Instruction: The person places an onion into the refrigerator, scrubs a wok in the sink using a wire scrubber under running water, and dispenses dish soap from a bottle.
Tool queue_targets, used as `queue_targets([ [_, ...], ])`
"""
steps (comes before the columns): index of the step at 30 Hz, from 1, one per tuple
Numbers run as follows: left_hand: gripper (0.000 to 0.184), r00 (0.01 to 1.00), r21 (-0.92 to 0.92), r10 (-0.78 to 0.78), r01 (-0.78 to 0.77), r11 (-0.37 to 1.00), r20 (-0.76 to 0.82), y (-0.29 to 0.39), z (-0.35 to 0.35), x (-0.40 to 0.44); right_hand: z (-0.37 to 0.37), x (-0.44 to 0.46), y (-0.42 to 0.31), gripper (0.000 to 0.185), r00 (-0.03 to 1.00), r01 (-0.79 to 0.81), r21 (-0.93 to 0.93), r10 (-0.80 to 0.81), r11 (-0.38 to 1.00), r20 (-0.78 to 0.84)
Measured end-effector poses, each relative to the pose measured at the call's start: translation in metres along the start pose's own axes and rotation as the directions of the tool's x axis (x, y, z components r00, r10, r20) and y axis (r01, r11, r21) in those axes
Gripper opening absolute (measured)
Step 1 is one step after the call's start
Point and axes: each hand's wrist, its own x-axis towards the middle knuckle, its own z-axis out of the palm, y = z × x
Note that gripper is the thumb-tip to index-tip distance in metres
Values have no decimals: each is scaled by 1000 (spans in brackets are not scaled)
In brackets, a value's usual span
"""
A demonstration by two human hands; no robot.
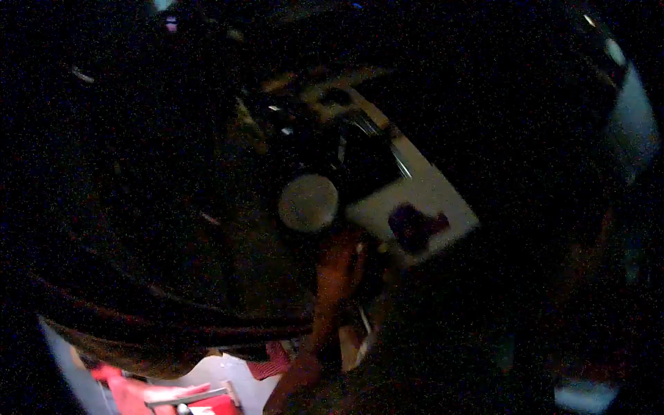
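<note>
The scene is very dark and grainy. One bare hand (339, 264), which looks like my left hand, reaches up from the bottom near the middle. Its fingers are blurred and lost in shadow, so their grip and anything in them cannot be made out. Just above the hand is a pale round disc (308, 203), perhaps a plate or lid. To its right, a dark purple lump (413, 227) rests on a pale flat surface (449, 216). I do not see my right hand.
A black block-like thing with shiny strips (370, 155) sits on the pale surface's far part. At the lower left, brightly lit, are a white sheet-like shape (252, 393) and a red and pink form (138, 394). A patterned reddish cloth (271, 361) lies beside the forearm.
</note>
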Motion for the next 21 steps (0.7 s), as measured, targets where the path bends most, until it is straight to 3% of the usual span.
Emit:
queue_targets([
  [2, 40, 969, 11, -124, 129, 992, -215, 21, -24, -18, 9, 6, 11, 44, 996, -53, 81, 47, 995, 79],
  [5, 44, 979, 398, -39, 117, 910, -199, 61, -52, -52, 31, 7, 17, 43, 971, -95, 193, 49, 977, 232],
  [6, 45, 968, 706, 77, 119, 698, -239, 75, -46, -48, 31, 24, 21, 43, 960, -101, 222, 36, 970, 279],
  [8, 47, 954, 934, 185, 169, 316, -235, 95, -61, -62, 39, 17, 26, 43, 934, -162, 268, 60, 950, 351],
  [9, 47, 919, 793, -36, 358, 493, -392, 116, -73, -59, 42, 17, 25, 42, 920, -171, 289, 47, 942, 389],
  [12, 48, 762, 536, -309, 629, 563, -569, 152, -87, -61, 50, 14, 32, 42, 876, -207, 359, 9, 910, 483],
  [15, 50, 724, 551, -338, 682, 481, -601, 139, -98, -66, 111, 29, 33, 42, 819, -194, 381, -65, 904, 571],
  [21, 52, 746, 710, -299, 662, 240, -595, 184, -135, -111, 76, -16, 39, 41, 648, -236, 382, -148, 894, 747],
])
